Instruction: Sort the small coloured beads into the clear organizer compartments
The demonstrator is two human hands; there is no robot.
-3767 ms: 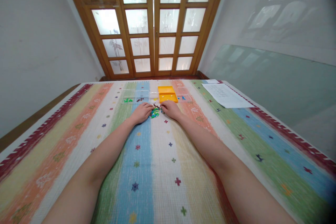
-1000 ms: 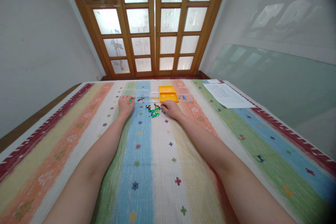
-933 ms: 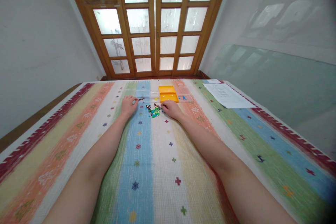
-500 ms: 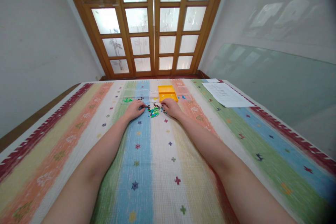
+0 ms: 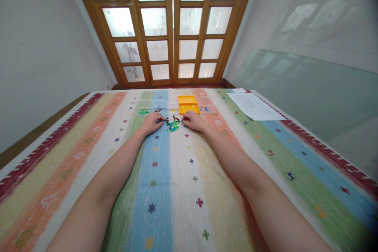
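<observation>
A small pile of tiny coloured pieces [image 5: 173, 124] lies on the striped cloth [image 5: 177, 173], far out in front of me. My left hand [image 5: 151, 122] rests at the pile's left edge, fingers curled, fingertips touching dark pieces there. My right hand [image 5: 193, 120] lies at the pile's right edge, fingers also curled down onto the cloth. What either hand pinches is too small to make out. Just behind the pile stand an orange tray [image 5: 188, 105] and a clear compartment box [image 5: 153, 107] with green pieces [image 5: 143, 112] in its left cell.
A printed white sheet [image 5: 254, 106] lies at the far right of the cloth. Wooden glazed doors [image 5: 174, 27] stand beyond the far edge. A glass pane [image 5: 310, 90] leans on the right wall. A white wall is on the left.
My left hand has come back from the green cell of the clear box to the left edge of the pile. The right hand has barely moved.
</observation>
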